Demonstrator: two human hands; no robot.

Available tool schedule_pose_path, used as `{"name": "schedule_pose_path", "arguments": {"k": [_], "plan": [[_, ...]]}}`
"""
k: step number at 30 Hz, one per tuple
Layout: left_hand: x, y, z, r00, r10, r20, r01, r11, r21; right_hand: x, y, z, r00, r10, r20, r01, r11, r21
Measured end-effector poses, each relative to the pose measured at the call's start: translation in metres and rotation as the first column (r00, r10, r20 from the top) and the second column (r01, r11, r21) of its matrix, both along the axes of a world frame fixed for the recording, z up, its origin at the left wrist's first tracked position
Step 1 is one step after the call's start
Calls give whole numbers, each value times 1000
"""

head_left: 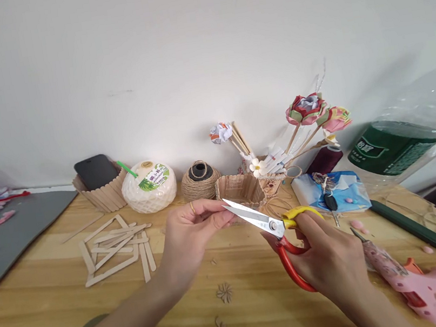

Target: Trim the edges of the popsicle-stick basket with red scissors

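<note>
My right hand [325,251] grips a pair of scissors [252,215] by one red and one yellow handle. The blades are slightly parted and point left, their tips at the fingers of my left hand [195,232]. Those left fingers are pinched together, with a ring on one of them; what they hold is too small to make out. Below the hands, a small flower-shaped piece [224,292] made of thin brownish loops lies on the wooden table [176,322]. A loose curled scrap [220,325] lies nearer to me.
Craft sticks [118,247] lie scattered at left. Behind stand a stick holder with a phone [98,171], a wrapped coconut [149,187], a twine ball [200,181], a stick box [242,190] and paper flowers [306,110]. A pink glue gun [419,281] and large bottle [387,146] are right.
</note>
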State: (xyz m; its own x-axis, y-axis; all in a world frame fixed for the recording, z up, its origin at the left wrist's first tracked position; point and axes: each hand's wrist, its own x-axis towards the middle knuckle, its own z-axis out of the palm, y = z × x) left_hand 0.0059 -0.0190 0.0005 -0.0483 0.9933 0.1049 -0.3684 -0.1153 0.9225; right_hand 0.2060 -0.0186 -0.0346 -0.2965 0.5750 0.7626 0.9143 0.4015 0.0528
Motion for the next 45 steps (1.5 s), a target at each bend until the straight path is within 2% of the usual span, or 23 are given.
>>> {"name": "schedule_pose_path", "arguments": {"k": [12, 18, 22, 25, 29, 33, 38, 45], "plan": [[0, 0, -1, 994, 72, -86, -67, 996, 63, 0, -2, 0, 1000, -3, 6, 3, 1000, -10], [-2, 1, 2, 996, 57, -70, -58, 998, -21, 0, -1, 9, 991, 56, -126, -80, 978, -195], [-1, 0, 4, 998, 46, -45, -49, 997, -56, -2, 0, 11, 992, 40, -116, -70, 963, -260], [0, -1, 5, 999, 47, -24, -48, 996, -77, -3, 0, 6, 997, 18, -76, -35, 975, -220], [1, -1, 5, 998, 51, 22, -50, 996, -81, -2, 0, -1, 999, -44, -20, 43, 998, -42], [2, -2, 8, 997, 59, 41, -55, 994, -98, 0, 1, -1, 994, -96, 53, 91, 993, 80], [3, -4, 9, 997, 68, 43, -62, 990, -124, 0, -1, 2, 990, -107, 87, 96, 987, 131], [4, -6, 5, 995, 91, 35, -87, 990, -110, 1, -3, 6, 983, -118, 141, 103, 988, 113]]}}
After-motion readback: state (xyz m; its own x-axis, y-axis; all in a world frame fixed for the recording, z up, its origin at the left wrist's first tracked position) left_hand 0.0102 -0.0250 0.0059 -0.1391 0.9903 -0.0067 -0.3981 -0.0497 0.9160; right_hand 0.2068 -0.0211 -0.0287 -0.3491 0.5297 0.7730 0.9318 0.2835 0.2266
